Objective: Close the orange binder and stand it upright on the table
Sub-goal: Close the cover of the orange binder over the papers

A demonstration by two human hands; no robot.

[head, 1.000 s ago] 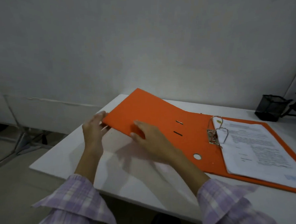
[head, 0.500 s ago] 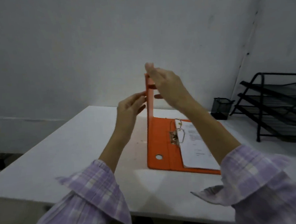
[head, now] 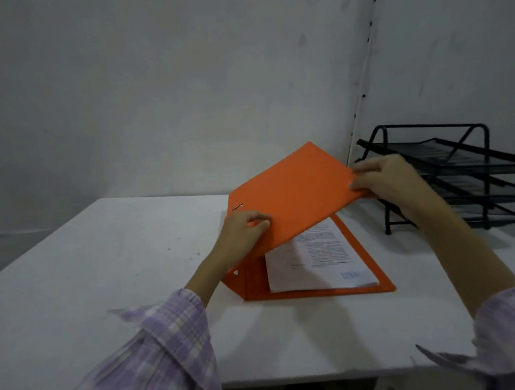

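Note:
The orange binder (head: 295, 198) lies on the white table (head: 110, 262) with its front cover swung over and slanting down above the white printed pages (head: 319, 263). The back cover lies flat under the pages. My left hand (head: 243, 228) grips the cover's near left edge close to the spine. My right hand (head: 383, 179) pinches the cover's far right edge. The ring mechanism is hidden beneath the cover.
A black mesh stack of letter trays (head: 458, 178) stands at the right, just behind my right hand. A grey wall runs behind the table. The table's front edge is close to my purple checked sleeves.
The cover went from lying open on the left, through vertical, to slanting down over the pages on the right. Both hands followed it rightward and downward.

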